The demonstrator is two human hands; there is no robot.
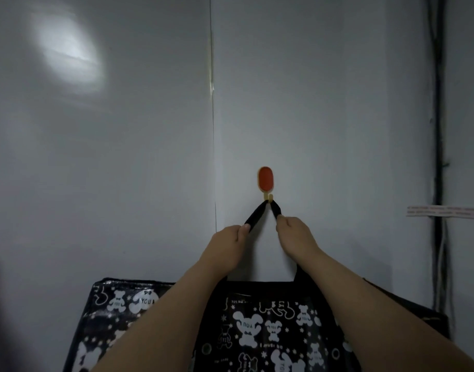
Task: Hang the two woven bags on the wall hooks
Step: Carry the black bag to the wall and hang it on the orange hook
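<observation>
A red oval wall hook (265,181) with a small yellow prong sits on the grey wall. The black strap (257,214) of a black woven bag (270,328) with white bear prints is looped over the prong. My left hand (230,244) pinches the strap's left side and my right hand (295,234) grips its right side, just below the hook. A second bag (109,318) of the same print shows at the lower left, partly behind my left forearm; where it hangs from is hidden.
A vertical seam (213,130) runs down the wall left of the hook. Dark cables (437,157) run down the right edge, with a paper strip (445,211) taped across them. A bright light patch (69,52) lies on the upper left wall.
</observation>
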